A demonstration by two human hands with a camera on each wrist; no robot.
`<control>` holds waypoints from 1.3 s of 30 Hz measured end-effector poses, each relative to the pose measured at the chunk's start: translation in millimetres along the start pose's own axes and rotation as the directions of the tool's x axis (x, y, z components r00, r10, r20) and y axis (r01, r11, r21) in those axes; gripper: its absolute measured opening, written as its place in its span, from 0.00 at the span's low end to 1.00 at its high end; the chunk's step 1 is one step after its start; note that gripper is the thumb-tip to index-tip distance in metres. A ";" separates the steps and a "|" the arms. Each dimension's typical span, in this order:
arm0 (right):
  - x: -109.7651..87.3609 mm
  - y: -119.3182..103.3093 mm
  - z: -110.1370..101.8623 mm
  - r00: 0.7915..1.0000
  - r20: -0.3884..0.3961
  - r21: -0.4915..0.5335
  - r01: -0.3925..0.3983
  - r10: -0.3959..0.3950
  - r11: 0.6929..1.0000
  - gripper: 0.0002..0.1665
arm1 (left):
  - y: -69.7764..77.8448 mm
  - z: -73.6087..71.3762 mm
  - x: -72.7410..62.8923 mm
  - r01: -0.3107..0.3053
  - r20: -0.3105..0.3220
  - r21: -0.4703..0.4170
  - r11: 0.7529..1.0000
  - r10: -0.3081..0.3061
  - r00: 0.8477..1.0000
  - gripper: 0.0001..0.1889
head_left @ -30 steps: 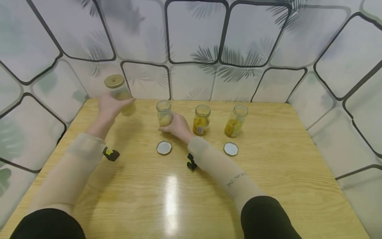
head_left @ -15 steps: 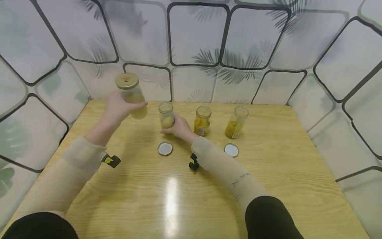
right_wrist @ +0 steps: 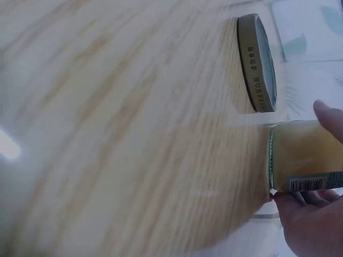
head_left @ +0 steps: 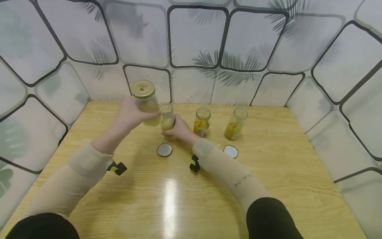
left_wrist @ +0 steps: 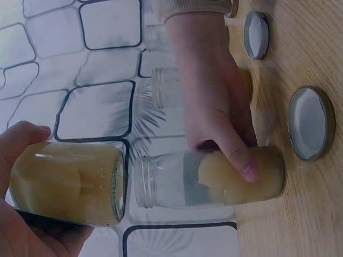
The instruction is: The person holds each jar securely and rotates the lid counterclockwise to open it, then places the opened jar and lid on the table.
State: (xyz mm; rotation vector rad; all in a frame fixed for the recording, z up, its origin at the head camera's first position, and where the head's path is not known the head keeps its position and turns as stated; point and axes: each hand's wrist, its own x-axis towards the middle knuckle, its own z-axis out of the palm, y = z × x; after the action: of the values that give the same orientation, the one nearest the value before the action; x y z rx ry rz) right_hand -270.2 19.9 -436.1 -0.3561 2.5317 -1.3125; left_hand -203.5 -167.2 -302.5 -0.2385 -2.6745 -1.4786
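Note:
My left hand (head_left: 128, 114) grips a glass jar (left_wrist: 67, 182) with pale yellow contents and a gold lid (head_left: 143, 89), raised over the table. Its base hangs close above the mouth of an open jar (left_wrist: 171, 179), as the left wrist view shows. My right hand (head_left: 181, 128) grips that open jar low down, thumb on one side and fingers on the other. The open jar stands upright on the table, partly filled with pale pieces; a barcode label (right_wrist: 305, 183) shows on it in the right wrist view.
Two more open jars, a middle one (head_left: 202, 122) and a right one (head_left: 234, 127), stand to the right with orange-yellow contents. Two lids, left (head_left: 164, 150) and right (head_left: 230, 151), lie inner side up on the wooden table (head_left: 268, 186). A patterned wall (head_left: 197, 36) rises behind.
My left hand has carried the lidded jar rightward from the table's back left, up beside the open jar. The right hand keeps its grip on the open jar in the same place.

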 end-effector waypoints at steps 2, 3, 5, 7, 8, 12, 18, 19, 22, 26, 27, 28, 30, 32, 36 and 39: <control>-0.9 0.3 -1.0 1.000 -0.005 0.015 -0.002 0.002 1.000 0.55 | 2.5 2.4 -1.8 -0.004 0.012 0.012 1.000 0.004 1.000 0.36; -1.7 0.3 -1.7 1.000 -0.007 0.024 -0.001 0.001 1.000 0.56 | 3.7 3.6 -2.5 -0.007 0.019 0.011 1.000 0.007 1.000 0.37; -3.5 -0.7 -3.8 1.000 -0.005 0.057 0.007 -0.007 0.998 0.56 | 5.8 5.8 -4.5 -0.009 0.037 0.006 1.000 0.009 0.999 0.37; -5.9 -3.3 -6.4 1.000 -0.005 0.085 0.015 -0.015 0.996 0.58 | 7.4 8.2 -6.1 -0.013 0.055 -0.004 1.000 0.013 0.998 0.37; -7.3 -5.1 -7.8 1.000 -0.003 0.096 0.017 -0.017 0.995 0.58 | 8.1 9.3 -6.8 -0.014 0.063 -0.008 1.000 0.015 0.998 0.37; -11.9 -13.7 -14.7 1.000 0.001 0.104 0.026 -0.026 0.994 0.60 | 9.7 13.5 -9.6 -0.018 0.091 -0.015 1.000 0.019 0.996 0.36; -19.5 -25.8 -30.4 0.997 0.005 0.121 0.078 -0.079 0.990 0.55 | 9.4 20.1 -10.7 -0.061 0.083 -0.007 0.998 0.061 0.995 0.33; -21.1 -27.2 -33.5 0.995 0.007 0.129 0.096 -0.097 0.987 0.55 | 9.4 21.0 -10.4 -0.070 0.079 -0.008 0.998 0.070 0.994 0.32; -28.6 -31.3 -44.5 0.988 0.023 0.162 0.145 -0.151 0.976 0.54 | 10.1 23.8 -9.7 -0.089 0.076 -0.010 0.996 0.089 0.993 0.32; -43.4 -36.0 -63.6 0.979 0.043 0.199 0.189 -0.201 0.962 0.55 | 12.4 26.7 -10.3 -0.081 0.090 -0.004 0.997 0.081 0.993 0.35; -47.1 -37.3 -69.0 0.976 0.044 0.209 0.198 -0.211 0.958 0.55 | 13.1 27.5 -10.8 -0.075 0.096 -0.004 0.997 0.075 0.993 0.36; -50.5 -38.7 -74.6 0.974 0.044 0.222 0.207 -0.222 0.953 0.55 | 13.5 28.3 -11.2 -0.070 0.101 0.003 0.998 0.070 0.992 0.37; -57.9 -42.8 -86.4 0.970 0.040 0.251 0.224 -0.241 0.942 0.53 | 14.1 30.0 -12.1 -0.063 0.112 0.011 0.998 0.062 0.992 0.38; -63.5 -47.2 -97.9 0.962 0.022 0.277 0.257 -0.274 0.926 0.51 | 14.0 32.0 -13.1 -0.061 0.125 0.025 0.998 0.057 0.991 0.38; -73.2 -57.1 -118.9 0.940 -0.026 0.304 0.333 -0.341 0.893 0.43 | 13.3 36.7 -13.7 -0.066 0.149 0.036 0.997 0.060 0.987 0.35; -81.1 -67.9 -132.7 0.922 -0.051 0.300 0.380 -0.383 0.875 0.39 | 12.7 40.1 -12.9 -0.067 0.164 0.034 0.997 0.061 0.985 0.32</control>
State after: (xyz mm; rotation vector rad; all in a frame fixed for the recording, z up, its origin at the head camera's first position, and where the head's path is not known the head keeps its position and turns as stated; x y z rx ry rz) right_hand -233.8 109.6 -296.7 -0.8240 2.2681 -1.8074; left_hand -188.2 -127.9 -315.1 -0.4577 -2.7890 -1.4449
